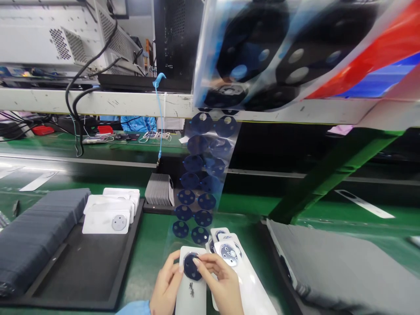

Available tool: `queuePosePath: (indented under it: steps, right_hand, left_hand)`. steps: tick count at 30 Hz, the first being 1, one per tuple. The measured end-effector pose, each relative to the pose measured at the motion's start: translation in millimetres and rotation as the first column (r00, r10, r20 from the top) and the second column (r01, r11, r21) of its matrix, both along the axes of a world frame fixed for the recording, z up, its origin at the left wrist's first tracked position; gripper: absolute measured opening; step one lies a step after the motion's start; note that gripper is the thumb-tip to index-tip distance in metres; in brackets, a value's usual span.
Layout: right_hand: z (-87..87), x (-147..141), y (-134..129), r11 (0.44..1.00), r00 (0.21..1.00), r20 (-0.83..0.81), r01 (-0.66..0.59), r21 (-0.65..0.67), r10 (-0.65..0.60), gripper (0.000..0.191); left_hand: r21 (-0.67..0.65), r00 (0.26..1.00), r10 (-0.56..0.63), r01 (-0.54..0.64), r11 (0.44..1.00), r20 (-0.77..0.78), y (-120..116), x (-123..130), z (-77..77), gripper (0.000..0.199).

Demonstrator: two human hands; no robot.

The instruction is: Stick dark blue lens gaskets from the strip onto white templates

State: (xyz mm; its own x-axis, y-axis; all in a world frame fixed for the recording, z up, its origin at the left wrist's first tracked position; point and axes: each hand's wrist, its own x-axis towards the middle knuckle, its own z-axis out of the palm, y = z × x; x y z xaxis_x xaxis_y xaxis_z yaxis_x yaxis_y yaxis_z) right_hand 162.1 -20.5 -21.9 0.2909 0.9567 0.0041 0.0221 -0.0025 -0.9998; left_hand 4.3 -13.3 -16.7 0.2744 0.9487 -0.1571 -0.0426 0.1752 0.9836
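My left hand (167, 282) grips the left edge of a pale phone back cover (190, 302) with dark characters printed on it. A dark blue round film sticker (192, 267) with small holes lies over the upper part of that cover. My right hand (220, 280) pinches the sticker's right edge between thumb and fingers. Just right of it, several white covers (252, 286) lie overlapped, the top one showing a round silver-and-dark camera area. Above my hands hangs a clear strip (218, 192) carrying rows of the same dark round stickers.
To the left, a black tray (75, 271) bears a long row of grey sheets (39, 236) and several white covers (106, 216). Grey covers (348, 262) fill another tray at right. A small stack (159, 189) stands behind. A green post (334, 175) and a shelf beam (131, 104) border the bench.
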Motion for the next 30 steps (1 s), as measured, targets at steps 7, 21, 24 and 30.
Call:
queuePosePath:
  steps: [7,21,24,30]
  right_hand:
    - [1.8,-0.5,0.6,1.0,1.0,-0.004,0.004,-0.011,-0.004,0.029]
    - [1.5,-1.1,0.2,1.0,1.0,-0.01,0.01,-0.026,-0.011,0.029]
    - [1.2,-2.4,-0.1,1.0,1.0,-0.016,0.02,-0.023,-0.02,0.03]
    - [1.1,-3.7,-0.3,1.0,1.0,-0.01,0.013,-0.029,-0.013,0.03]
  left_hand:
    - [0.008,0.999,-0.009,0.009,1.0,0.033,-0.9,1.7,2.9,0.048]
    - [-0.015,0.999,-0.026,0.027,1.0,0.033,-0.4,2.2,0.1,0.052]
    - [-0.015,0.998,-0.037,0.037,0.999,0.046,-0.4,2.5,0.9,0.052]
    - [0.002,0.995,-0.067,0.067,0.998,0.078,0.2,3.2,3.0,0.05]
